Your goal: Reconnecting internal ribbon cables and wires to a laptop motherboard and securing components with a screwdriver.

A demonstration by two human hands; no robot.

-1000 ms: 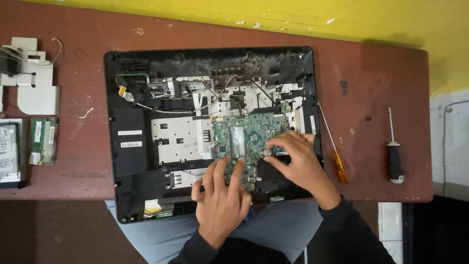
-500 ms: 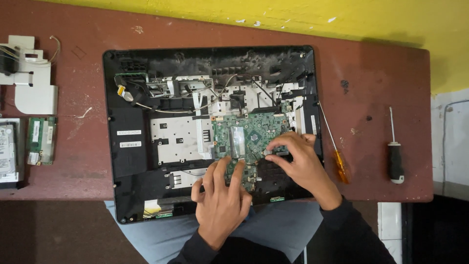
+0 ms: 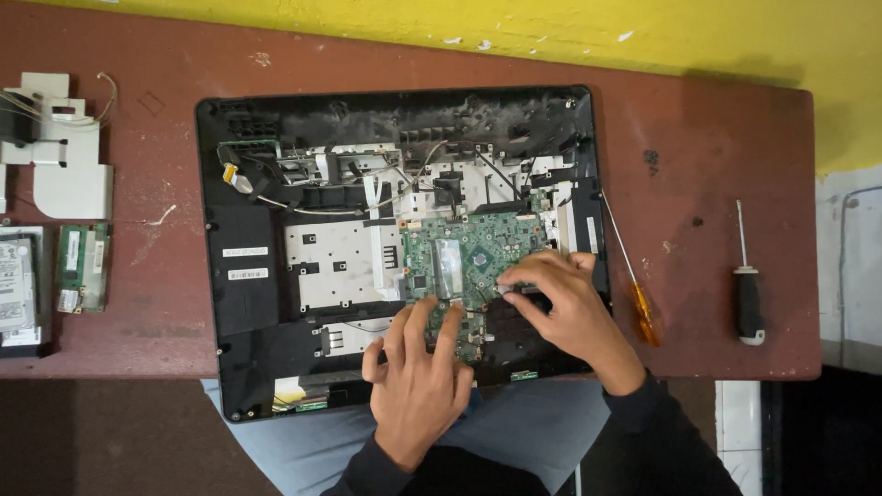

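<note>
My left hand (image 3: 418, 377) lies flat with its fingers spread on the lower edge of the green circuit board (image 3: 469, 257), pressing rather than gripping; nothing is clasped in it. My right hand (image 3: 560, 308) curls over the board's right lower corner, fingertips pinched at a small dark part there, though I cannot tell whether they actually hold anything. The board sits right of centre in the frame, inside the opened black laptop shell (image 3: 239, 303), which lies on the reddish table (image 3: 717, 165).

I judge the board light, thin and stiff, but fragile: it should be taken by its bare edges, never by the chips or the thin cables (image 3: 276, 200) running to its upper left.

Two white rectangular labels (image 3: 246, 262) sit on the black panel at centre left. At the far left edge lies a hard drive (image 3: 16, 294) with a pale label, a small green memory module (image 3: 81, 268) beside it, and a white bracket (image 3: 57, 156) above them. To the right lie an orange-handled screwdriver (image 3: 645, 312) and, further right, a black-handled screwdriver (image 3: 748, 294).
</note>
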